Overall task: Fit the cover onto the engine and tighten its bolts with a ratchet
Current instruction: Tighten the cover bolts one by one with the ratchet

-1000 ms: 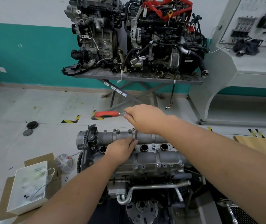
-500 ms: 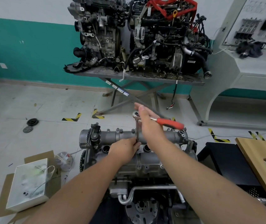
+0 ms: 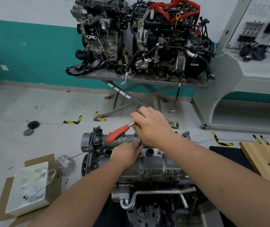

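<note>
The grey metal cover (image 3: 154, 164) sits on top of the engine (image 3: 144, 190) in the lower middle of the view. My right hand (image 3: 152, 126) grips the head end of the ratchet (image 3: 119, 133), whose red handle points down-left over the cover's far cam tube. A dark extension drops from under that hand to the cover. My left hand (image 3: 126, 154) rests on the cover and pinches the extension's lower end between the plug holes. The bolt under the socket is hidden by my fingers.
A white box (image 3: 27, 185) on cardboard lies at lower left beside a plastic bag (image 3: 64, 163). A wooden board (image 3: 267, 164) is at right. Two other engines stand on a steel table (image 3: 140, 77) behind. Two black discs (image 3: 31, 127) lie on the floor.
The ratchet handle swung from pointing left, round to the right, and now points down-left. My left hand has stayed on the extension. The view has shifted slightly.
</note>
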A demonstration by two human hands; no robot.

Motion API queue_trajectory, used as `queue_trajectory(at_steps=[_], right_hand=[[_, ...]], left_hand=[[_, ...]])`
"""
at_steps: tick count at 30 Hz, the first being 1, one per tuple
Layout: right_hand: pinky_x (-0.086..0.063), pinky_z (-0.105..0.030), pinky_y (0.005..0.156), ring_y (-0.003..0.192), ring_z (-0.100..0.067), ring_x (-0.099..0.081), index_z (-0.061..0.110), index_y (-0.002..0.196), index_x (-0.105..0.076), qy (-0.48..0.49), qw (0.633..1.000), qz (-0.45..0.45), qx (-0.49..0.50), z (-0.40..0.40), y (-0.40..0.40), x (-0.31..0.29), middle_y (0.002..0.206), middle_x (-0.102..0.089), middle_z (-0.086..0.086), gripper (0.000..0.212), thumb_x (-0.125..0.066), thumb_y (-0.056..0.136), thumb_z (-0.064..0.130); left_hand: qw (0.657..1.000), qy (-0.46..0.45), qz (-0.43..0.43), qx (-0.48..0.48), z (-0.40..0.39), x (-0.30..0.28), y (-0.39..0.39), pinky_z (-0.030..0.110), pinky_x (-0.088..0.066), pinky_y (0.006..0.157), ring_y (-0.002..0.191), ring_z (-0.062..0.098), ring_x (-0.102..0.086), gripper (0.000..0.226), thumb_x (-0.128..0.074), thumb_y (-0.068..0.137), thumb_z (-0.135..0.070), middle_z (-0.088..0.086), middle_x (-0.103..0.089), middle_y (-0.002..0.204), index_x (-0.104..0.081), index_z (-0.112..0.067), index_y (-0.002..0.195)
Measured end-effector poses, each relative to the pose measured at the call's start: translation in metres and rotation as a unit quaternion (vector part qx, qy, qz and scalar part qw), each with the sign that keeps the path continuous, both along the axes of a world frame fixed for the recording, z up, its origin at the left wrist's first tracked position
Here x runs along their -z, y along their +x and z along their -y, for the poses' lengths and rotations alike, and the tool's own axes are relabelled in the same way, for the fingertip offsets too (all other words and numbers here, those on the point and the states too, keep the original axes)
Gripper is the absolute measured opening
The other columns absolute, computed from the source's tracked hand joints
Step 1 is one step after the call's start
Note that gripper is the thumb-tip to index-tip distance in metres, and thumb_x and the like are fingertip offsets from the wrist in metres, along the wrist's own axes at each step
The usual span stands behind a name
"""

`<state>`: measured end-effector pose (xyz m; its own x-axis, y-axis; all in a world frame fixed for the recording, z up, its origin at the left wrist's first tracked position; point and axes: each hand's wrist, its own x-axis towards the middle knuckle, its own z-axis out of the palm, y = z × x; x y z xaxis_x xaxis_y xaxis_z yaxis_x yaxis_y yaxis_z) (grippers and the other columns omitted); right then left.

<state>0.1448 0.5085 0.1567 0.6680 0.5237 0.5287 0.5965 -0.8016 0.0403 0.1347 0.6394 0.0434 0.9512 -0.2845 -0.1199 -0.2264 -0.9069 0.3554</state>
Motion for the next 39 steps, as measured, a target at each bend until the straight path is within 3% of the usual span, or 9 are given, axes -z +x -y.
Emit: queue_trajectory(at_steps=[8,13,15,18,22,24,28,31,39], right_hand=[[-0.033,-0.034,0.066,0.094,-0.027,-0.054,0.024,0.137,-0.042,-0.117,0.984,-0.124,0.053,0.003,0.001,-0.021,0.111,-0.05,-0.004,0.065,-0.01,0.093,0.061],[-0.037,-0.033,0.059,0.072,-0.022,-0.058,0.021,0.08,-0.049,0.018,0.953,-0.282,0.108,-0.003,0.005,-0.038,0.075,-0.057,0.004,0.035,-0.033,0.104,0.039],[-0.042,-0.028,0.056,0.061,-0.012,-0.067,0.016,0.081,-0.056,0.225,0.868,-0.426,0.118,-0.006,0.003,-0.042,0.071,-0.07,-0.001,0.028,-0.042,0.102,0.028],[-0.049,-0.02,0.058,0.069,-0.017,-0.073,0.007,0.089,-0.054,0.565,0.583,-0.58,0.062,-0.009,-0.004,-0.039,0.07,-0.072,-0.005,0.014,-0.047,0.101,0.012],[-0.051,-0.022,0.069,0.083,-0.02,-0.07,0.013,0.083,-0.052,0.773,0.354,-0.526,-0.004,-0.011,-0.007,-0.018,0.073,-0.071,-0.004,0.016,-0.056,0.097,0.005],[-0.048,-0.025,0.071,0.085,-0.018,-0.065,0.018,0.082,-0.054,0.781,0.425,-0.457,-0.002,-0.016,-0.009,-0.005,0.084,-0.073,-0.004,0.017,-0.059,0.098,0.016],[-0.042,-0.014,0.095,0.119,0.004,-0.053,0.048,0.12,-0.063,0.612,0.743,-0.27,0.013,-0.016,-0.024,0.021,0.133,-0.058,0.014,0.024,-0.051,0.1,0.041],[-0.044,-0.034,0.105,0.129,-0.022,-0.052,0.015,0.126,-0.067,0.375,0.922,-0.095,-0.023,-0.001,-0.017,0.03,0.138,-0.056,-0.007,0.035,-0.057,0.093,0.007],[-0.045,-0.041,0.08,0.093,-0.03,-0.057,0.012,0.127,-0.059,-0.001,0.998,-0.049,0.039,0.012,-0.01,-0.001,0.104,-0.06,-0.006,0.044,-0.045,0.096,0.04]], left_hand=[[1.0,-0.004,-0.001,-0.01,0.0,0.003,0.001,0.038,-0.05,0.077,0.104,0.029,-0.064,0.037,-0.029,0.106,-0.051,0.004,-0.069,0.11,-0.053,-0.024,0.114],[1.0,-0.013,0.022,-0.001,-0.001,0.005,-0.002,0.039,-0.053,0.076,0.101,0.027,-0.065,0.034,-0.032,0.105,-0.052,0.002,-0.07,0.108,-0.055,-0.027,0.11],[1.0,-0.01,0.028,-0.003,0.0,0.004,-0.003,0.039,-0.053,0.078,0.101,0.027,-0.065,0.033,-0.034,0.104,-0.053,0.001,-0.07,0.107,-0.055,-0.029,0.109],[0.999,0.0,0.033,-0.003,0.0,0.006,-0.003,0.039,-0.051,0.075,0.101,0.028,-0.064,0.034,-0.034,0.104,-0.054,0.002,-0.069,0.106,-0.056,-0.028,0.108],[1.0,0.005,0.021,-0.009,0.001,0.005,-0.001,0.038,-0.05,0.073,0.099,0.027,-0.065,0.038,-0.031,0.104,-0.054,0.003,-0.069,0.103,-0.055,-0.025,0.102],[1.0,0.002,0.019,-0.014,0.001,0.005,0.0,0.037,-0.05,0.071,0.097,0.026,-0.065,0.036,-0.031,0.104,-0.055,0.001,-0.07,0.101,-0.052,-0.026,0.095],[0.999,-0.009,0.029,-0.014,0.0,0.009,0.0,0.038,-0.052,0.072,0.093,0.025,-0.066,0.035,-0.032,0.104,-0.054,-0.001,-0.071,0.099,-0.054,-0.027,0.1],[0.999,-0.015,0.027,-0.023,0.0,0.008,-0.001,0.038,-0.051,0.077,0.102,0.027,-0.066,0.032,-0.03,0.104,-0.049,0.002,-0.07,0.114,-0.056,-0.032,0.107],[0.999,0.02,0.036,-0.016,0.002,0.007,0.0,0.035,-0.051,0.07,0.095,0.026,-0.067,0.038,-0.029,0.105,-0.052,-0.001,-0.071,0.104,-0.056,-0.03,0.119]])
